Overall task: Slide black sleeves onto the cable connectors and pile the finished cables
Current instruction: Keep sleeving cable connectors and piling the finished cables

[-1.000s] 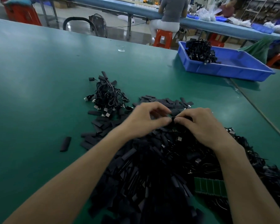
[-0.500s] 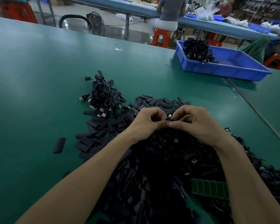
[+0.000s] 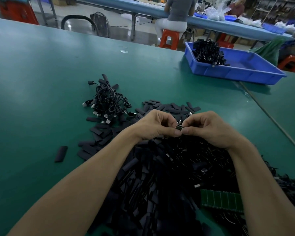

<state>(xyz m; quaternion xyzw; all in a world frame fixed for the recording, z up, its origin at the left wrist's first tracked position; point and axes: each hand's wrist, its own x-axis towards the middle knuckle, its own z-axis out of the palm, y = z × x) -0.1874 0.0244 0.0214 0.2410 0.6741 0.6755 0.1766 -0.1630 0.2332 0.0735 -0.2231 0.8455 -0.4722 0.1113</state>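
The left forearm (image 3: 92, 171) and the right forearm (image 3: 255, 176) are bare, reaching the picture edge near 7 and 5 o'clock. The left hand (image 3: 153, 126) and the right hand (image 3: 211, 128) are bare too. The thumbnails are short and plain.

On the wide green table (image 3: 41, 82) a blue plastic tray (image 3: 237, 74) sits far right and a green circuit-board strip (image 3: 220, 200) lies near right, while beyond it a person in grey (image 3: 179, 12) sits on an orange stool (image 3: 169, 39) at a long blue bench (image 3: 119, 5), a floor fan (image 3: 100, 23) to their left.
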